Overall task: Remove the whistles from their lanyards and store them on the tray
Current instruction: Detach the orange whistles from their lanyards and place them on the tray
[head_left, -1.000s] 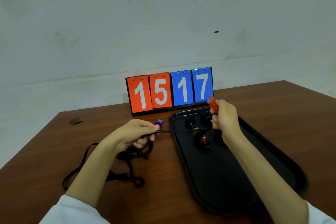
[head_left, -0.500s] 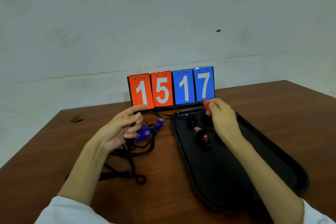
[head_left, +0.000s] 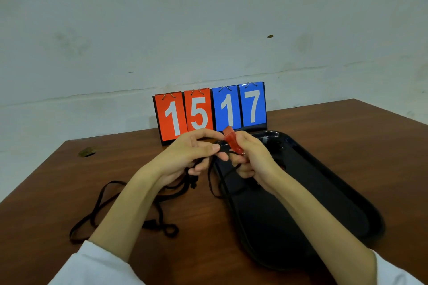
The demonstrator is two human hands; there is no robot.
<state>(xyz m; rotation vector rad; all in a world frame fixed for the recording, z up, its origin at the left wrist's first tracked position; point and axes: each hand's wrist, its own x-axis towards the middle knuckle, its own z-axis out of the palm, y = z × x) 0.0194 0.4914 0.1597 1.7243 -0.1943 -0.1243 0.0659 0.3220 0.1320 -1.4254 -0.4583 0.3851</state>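
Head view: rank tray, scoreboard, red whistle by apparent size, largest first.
1. Tray, largest by far, though it also reaches nearest the camera.
2. Scoreboard.
3. Red whistle, clearly smallest, and partly covered by the right hand gripping it.

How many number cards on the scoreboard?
4, side by side: red 1 far left, red 5, blue 1, blue 7 far right. None appear hidden.
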